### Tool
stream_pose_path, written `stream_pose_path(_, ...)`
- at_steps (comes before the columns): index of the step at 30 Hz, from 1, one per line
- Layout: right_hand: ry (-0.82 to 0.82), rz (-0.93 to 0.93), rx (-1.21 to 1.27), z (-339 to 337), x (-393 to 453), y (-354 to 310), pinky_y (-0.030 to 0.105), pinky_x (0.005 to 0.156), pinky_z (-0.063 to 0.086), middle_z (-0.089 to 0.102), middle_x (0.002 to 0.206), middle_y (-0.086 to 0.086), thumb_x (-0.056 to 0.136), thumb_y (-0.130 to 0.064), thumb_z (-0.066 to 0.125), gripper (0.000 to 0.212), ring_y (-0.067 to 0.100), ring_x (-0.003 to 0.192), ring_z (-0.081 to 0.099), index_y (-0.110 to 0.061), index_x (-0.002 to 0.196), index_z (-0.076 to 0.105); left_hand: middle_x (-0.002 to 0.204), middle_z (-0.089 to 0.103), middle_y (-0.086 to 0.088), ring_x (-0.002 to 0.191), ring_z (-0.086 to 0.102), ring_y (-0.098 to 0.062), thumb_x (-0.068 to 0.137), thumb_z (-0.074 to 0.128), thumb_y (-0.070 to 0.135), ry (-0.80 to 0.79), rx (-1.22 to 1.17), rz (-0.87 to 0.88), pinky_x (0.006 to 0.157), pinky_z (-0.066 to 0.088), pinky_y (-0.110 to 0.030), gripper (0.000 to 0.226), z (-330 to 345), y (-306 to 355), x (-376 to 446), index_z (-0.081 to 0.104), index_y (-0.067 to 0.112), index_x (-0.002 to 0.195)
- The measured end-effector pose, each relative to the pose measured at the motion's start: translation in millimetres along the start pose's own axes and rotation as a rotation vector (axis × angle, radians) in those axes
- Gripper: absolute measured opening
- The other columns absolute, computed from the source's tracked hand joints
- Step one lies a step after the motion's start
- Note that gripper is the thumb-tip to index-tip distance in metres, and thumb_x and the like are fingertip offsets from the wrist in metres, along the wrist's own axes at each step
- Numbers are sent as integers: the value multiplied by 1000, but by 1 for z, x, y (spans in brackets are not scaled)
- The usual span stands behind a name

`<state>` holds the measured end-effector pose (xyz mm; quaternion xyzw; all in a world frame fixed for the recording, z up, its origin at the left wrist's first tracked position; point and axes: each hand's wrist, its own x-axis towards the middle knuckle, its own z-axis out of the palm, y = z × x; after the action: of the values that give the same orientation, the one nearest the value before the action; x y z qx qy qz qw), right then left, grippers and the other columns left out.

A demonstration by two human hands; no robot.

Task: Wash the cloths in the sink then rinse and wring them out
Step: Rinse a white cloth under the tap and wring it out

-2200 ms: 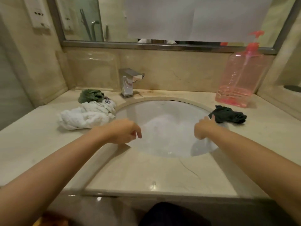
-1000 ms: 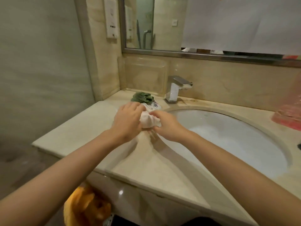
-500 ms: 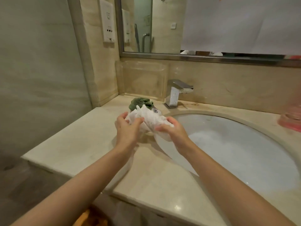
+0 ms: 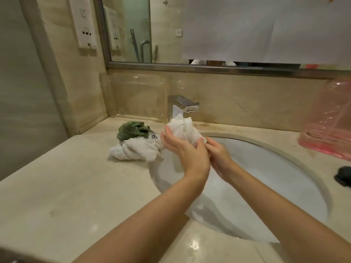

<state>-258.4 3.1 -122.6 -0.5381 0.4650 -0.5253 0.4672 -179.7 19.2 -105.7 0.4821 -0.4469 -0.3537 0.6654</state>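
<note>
White cloth (image 4: 183, 130) bunched over the sink (image 4: 266, 186), left hand (image 4: 182, 149) and right hand (image 4: 218, 154) both curled around it.

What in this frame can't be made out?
- Pink soap bottle: top cut off by the right edge, motion-blurred.
- Dark cloth: mostly outside the right edge.
- Right hand: grip on the white cloth partly hidden by the left hand.
- Faucet: water flow not discernible.
</note>
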Motion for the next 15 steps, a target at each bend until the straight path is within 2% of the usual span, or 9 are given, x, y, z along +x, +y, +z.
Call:
stream_pose_path(2,-28,41,-6,-9,8,-1,17,64,48,72,83,-7,95,-11,49,19,6,77,66,-18,98,66,155,7,-3,141,23,-15,82,66,0,-70,6,77,112,29,-22,90,5,-8,15,10,19,151)
stream_pose_path(3,-26,74,-37,-13,13,-1,18,65,47,70,83,-6,91,-14,52,15,7,77,64,-17,97,65,153,14,-4,140,26,-15,81,69,2,-114,1,70,115,28,-28,91,5,-13,23,13,20,151)
stream_pose_path(4,-14,101,-107,-18,19,0,21,70,46,69,88,-3,85,-15,54,21,11,82,62,-15,102,65,152,21,-4,139,30,-16,79,73,5,-153,-4,37,116,28,-33,93,4,-17,31,14,20,151)
stream_pose_path(5,9,117,-226,-22,25,0,25,80,46,67,100,0,81,-15,53,36,15,91,60,-14,116,62,151,28,-4,138,34,-16,77,76,8,-177,-9,-7,116,29,-35,96,3,-22,38,15,21,151)
stream_pose_path(7,84,85,-573,-26,37,-6,31,102,39,51,137,6,83,-9,50,66,21,123,50,-14,148,36,148,38,-5,134,40,-20,74,79,11,-174,14,-110,113,34,-38,97,1,-32,51,19,19,150)
stream_pose_path(9,108,-36,-1020,-24,51,-17,36,116,24,20,159,6,88,-2,47,78,24,145,23,-17,155,11,139,48,-6,125,49,-24,73,80,14,-144,56,-188,107,40,-38,90,-1,-38,64,29,14,146)
stream_pose_path(12,98,-194,-1629,-16,75,-33,40,121,7,-13,162,4,93,-10,47,81,25,150,-5,-15,155,-6,127,58,-1,110,56,-20,69,82,19,-125,107,-223,95,45,-32,80,-7,-43,75,43,16,138)
stream_pose_path(15,123,-200,-1954,-14,97,-34,47,121,0,-21,160,9,97,-18,40,76,28,148,-16,-8,152,-11,119,58,6,107,56,-16,69,84,16,-152,118,-203,93,45,-30,77,-7,-46,78,46,20,135)
